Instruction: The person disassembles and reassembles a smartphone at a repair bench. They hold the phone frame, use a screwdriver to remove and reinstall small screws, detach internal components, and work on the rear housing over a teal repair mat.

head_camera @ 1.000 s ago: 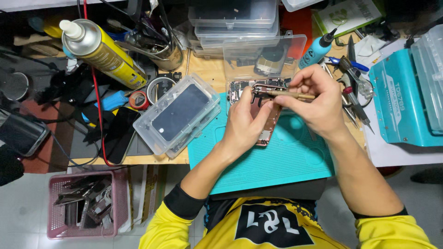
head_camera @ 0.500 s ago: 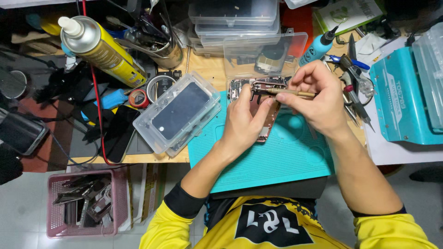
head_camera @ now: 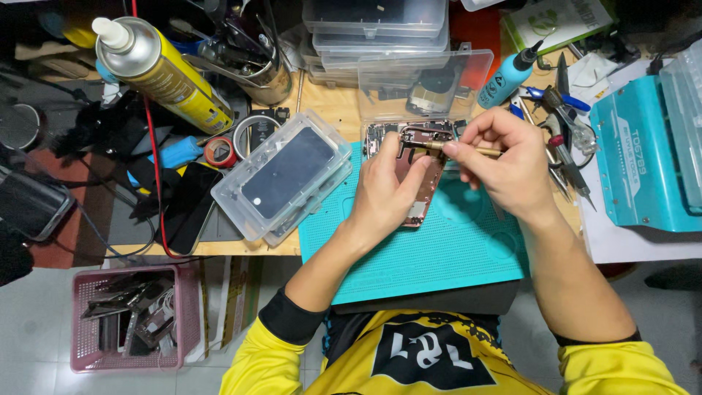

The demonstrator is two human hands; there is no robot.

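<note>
Right hand [head_camera: 512,164] shifted slightly, screwdriver [head_camera: 457,148] on opened phone [head_camera: 420,168], mat edge clear

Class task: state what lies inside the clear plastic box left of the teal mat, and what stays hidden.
Inside the clear plastic box lies a dark phone screen panel, seen through the box's top. Anything beneath the panel is covered, so it cannot be told.
</note>
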